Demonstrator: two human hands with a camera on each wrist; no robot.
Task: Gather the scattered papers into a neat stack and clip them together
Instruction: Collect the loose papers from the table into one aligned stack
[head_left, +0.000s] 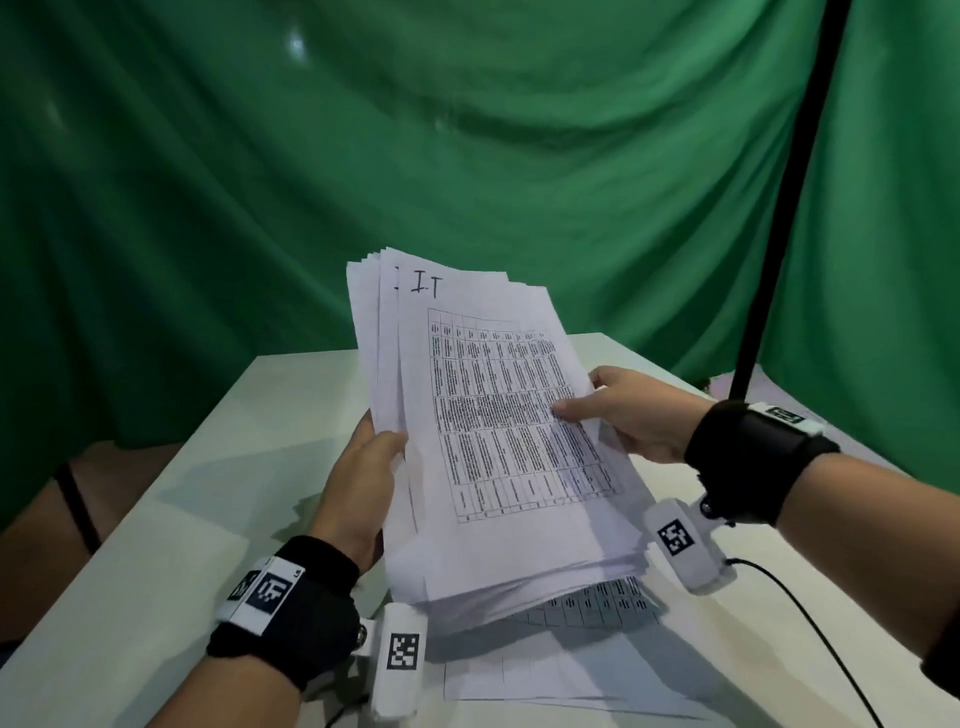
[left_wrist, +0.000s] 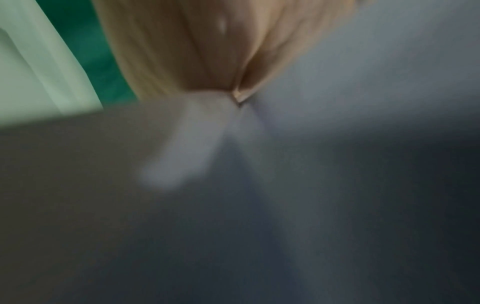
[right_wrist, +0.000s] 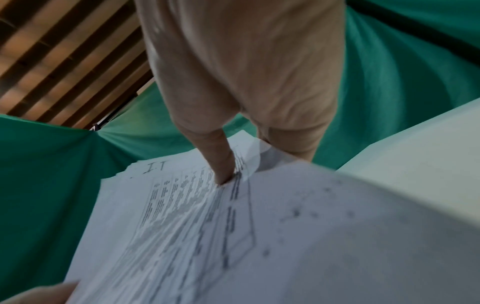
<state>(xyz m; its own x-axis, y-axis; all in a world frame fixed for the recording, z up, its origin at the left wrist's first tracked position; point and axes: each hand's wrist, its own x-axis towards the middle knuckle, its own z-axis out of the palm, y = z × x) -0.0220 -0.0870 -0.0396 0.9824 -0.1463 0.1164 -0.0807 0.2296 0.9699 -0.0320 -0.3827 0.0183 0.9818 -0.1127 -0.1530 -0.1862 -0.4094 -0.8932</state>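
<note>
Slatted ceiling (right_wrist: 52, 51) (right-wrist view only) above 2-handed paper stack (head_left: 498, 441).

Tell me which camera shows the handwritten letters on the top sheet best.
The head view: the handwritten letters sit sharp atop the paper stack. The right wrist view shows them smaller and blurred; the left wrist view shows none.
</note>
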